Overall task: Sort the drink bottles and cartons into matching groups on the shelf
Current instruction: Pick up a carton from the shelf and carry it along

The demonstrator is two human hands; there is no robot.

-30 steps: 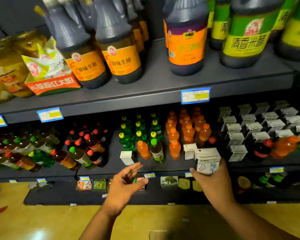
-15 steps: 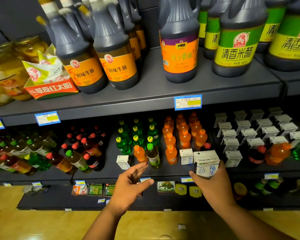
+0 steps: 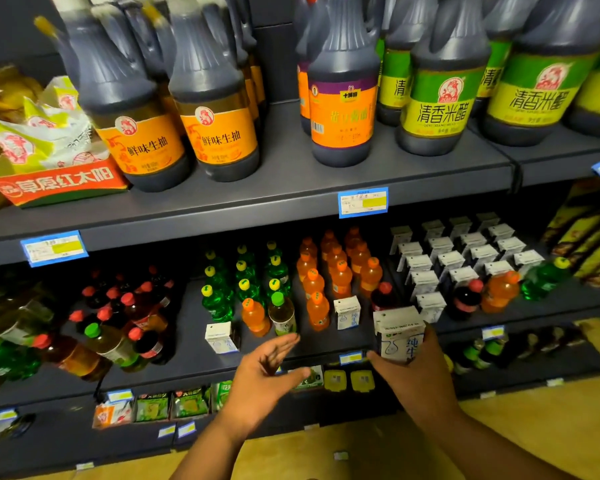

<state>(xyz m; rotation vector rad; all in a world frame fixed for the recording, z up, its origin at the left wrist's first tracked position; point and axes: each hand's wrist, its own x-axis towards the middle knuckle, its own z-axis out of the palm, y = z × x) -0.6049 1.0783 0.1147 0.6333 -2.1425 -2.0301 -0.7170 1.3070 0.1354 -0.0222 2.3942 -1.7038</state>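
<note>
right hand (image 3: 421, 379) gripping a white milk carton (image 3: 399, 332) marked 纯牛 at the shelf (image 3: 191, 351) front edge, left hand (image 3: 260, 379) empty with fingers spread, above, orange-label bottles (image 3: 219, 133) reading 鲜味生抽, green-label bottles (image 3: 437, 112) reading 清香米醋

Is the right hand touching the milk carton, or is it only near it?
Touching. The head view shows the right hand gripping the milk carton, with the thumb under its lower left edge and the fingers round its right side.

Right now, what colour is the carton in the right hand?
The carton in the right hand is white with blue print, clearest in the head view.
</note>
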